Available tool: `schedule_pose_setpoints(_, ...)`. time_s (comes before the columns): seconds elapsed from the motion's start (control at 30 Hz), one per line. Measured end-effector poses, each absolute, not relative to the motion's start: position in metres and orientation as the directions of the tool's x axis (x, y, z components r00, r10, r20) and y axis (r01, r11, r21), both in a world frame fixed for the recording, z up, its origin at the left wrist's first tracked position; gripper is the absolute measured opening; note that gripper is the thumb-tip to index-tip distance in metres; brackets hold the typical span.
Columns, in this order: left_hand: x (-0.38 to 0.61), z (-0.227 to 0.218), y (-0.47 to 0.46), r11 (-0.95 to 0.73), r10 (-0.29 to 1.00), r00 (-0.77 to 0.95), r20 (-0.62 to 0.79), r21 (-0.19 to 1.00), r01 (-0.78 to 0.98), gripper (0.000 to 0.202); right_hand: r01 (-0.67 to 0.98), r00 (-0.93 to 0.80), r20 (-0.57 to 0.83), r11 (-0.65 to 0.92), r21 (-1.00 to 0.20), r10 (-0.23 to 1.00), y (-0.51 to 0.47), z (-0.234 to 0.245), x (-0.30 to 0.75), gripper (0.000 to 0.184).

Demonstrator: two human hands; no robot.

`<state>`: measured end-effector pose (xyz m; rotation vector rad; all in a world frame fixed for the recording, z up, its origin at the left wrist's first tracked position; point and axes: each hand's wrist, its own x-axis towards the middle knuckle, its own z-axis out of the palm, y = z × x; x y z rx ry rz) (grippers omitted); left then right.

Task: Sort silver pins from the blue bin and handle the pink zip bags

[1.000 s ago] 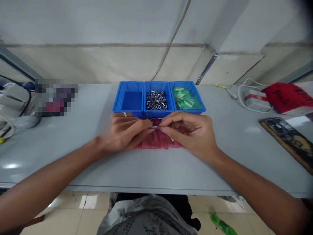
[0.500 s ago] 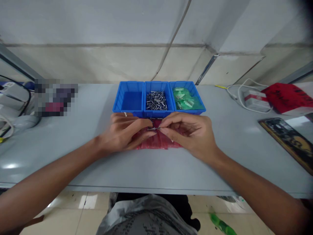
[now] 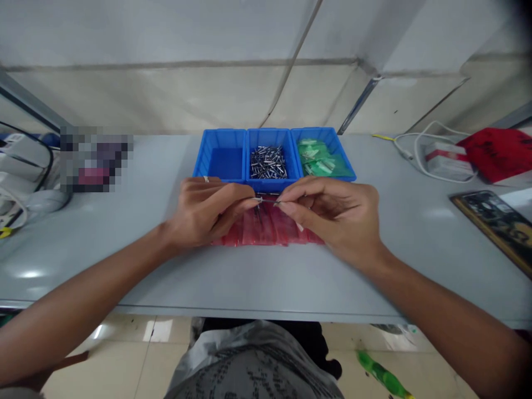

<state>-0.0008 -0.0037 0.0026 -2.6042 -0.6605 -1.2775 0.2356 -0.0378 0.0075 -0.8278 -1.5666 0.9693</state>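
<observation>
My left hand, with a ring on one finger, and my right hand meet at the fingertips. Between them they pinch a thin metal pin, held level just in front of the blue bin. Below both hands lies a stack of red plastic bags, partly hidden by my palms. The blue three-compartment bin stands just beyond my fingers. Its middle compartment holds several metal pins, its right one green packets, and its left one shows only blue floor.
The grey table runs across the view, with its front edge near my body. At the right lie a white cable, a white box, a red bag and a dark board. Cables and a blurred patch sit at the left.
The view has tilted, so the table sits higher. The pin and fingertips have risen toward the bin, and the red bags now show wider across the table.
</observation>
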Motion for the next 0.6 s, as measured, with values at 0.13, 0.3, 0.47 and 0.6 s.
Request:
schedule_pose_setpoints(0.13, -0.0008, 0.0015, -0.0032, -0.879, 0.341, 0.528, 0.778, 0.065, 0.472, 0.014, 0.046, -0.153, 0.424, 0.435, -0.899, 0.893, -0.0377, 0.0096, 0.2353, 0.011)
schedule_pose_setpoints(0.3, -0.0016, -0.0003, -0.0033, -0.891, 0.305, 0.529, 0.792, 0.040, 0.453, 0.010, 0.030, -0.144, 0.432, 0.440, -0.898, 0.891, -0.0373, 0.0106, 0.2354, 0.011)
schedule_pose_setpoints(0.47, -0.0007, 0.0014, -0.0033, -0.890, 0.316, 0.519, 0.794, 0.059, 0.452, 0.010, 0.060, -0.142, 0.412, 0.423, -0.904, 0.900, -0.0375, 0.0096, 0.2360, 0.009)
schedule_pose_setpoints(0.6, -0.0002, 0.0015, -0.0031, -0.899, 0.290, 0.545, 0.787, 0.029, 0.437, 0.016, 0.052, -0.153, 0.409, 0.421, -0.906, 0.900, -0.0375, 0.0093, 0.2367, 0.009)
